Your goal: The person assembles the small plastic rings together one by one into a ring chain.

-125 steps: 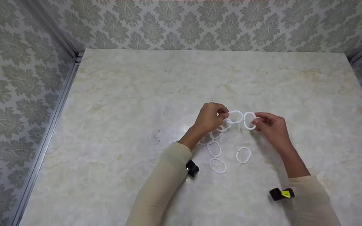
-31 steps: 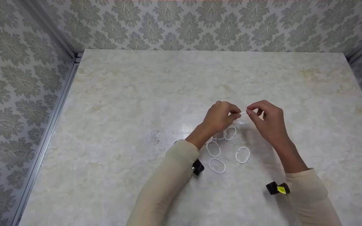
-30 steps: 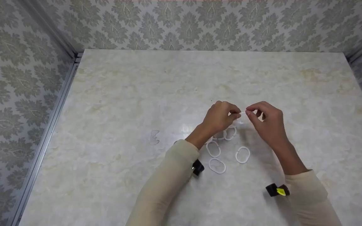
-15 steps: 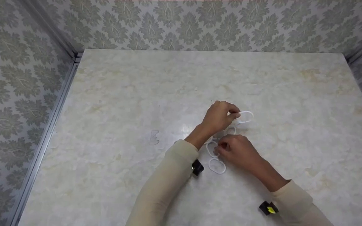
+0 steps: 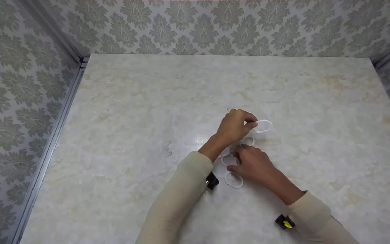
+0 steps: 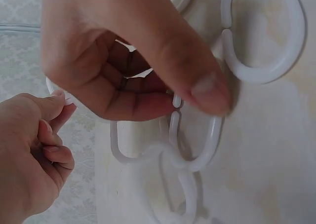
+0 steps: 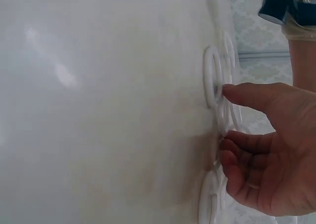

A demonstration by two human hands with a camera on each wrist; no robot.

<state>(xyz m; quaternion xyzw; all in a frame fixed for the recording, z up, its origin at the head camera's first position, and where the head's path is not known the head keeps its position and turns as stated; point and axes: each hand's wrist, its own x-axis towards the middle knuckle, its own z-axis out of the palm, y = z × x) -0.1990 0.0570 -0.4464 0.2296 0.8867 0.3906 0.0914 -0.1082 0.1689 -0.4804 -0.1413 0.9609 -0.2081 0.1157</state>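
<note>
My left hand [image 5: 234, 127] pinches a white plastic split ring [image 5: 270, 126] between thumb and fingertips, raised at the far end of a group of similar rings. Part of another white ring [image 5: 252, 138] shows below it. Close over the table, my right hand [image 5: 254, 166] has its thumb and fingers spread apart around a ring [image 5: 223, 162]. In the right wrist view the thumb and fingertips are right at the rings [image 7: 207, 78] with a gap between them. The nearest ring [image 5: 234, 186] lies below the right thumb. Some rings are hidden behind both hands.
The pale marbled table [image 5: 130, 101] ends at a patterned wall [image 5: 195, 27]. A faint zigzag outline [image 5: 167, 149] shows left of the hands. Black wrist cameras sit by the left sleeve [image 5: 212, 181] and the right sleeve [image 5: 284, 222].
My right hand has left the ring at the left fingertips and moved down and left to the rings on the table. Its thumb has spread from the fingers. The left hand has barely moved.
</note>
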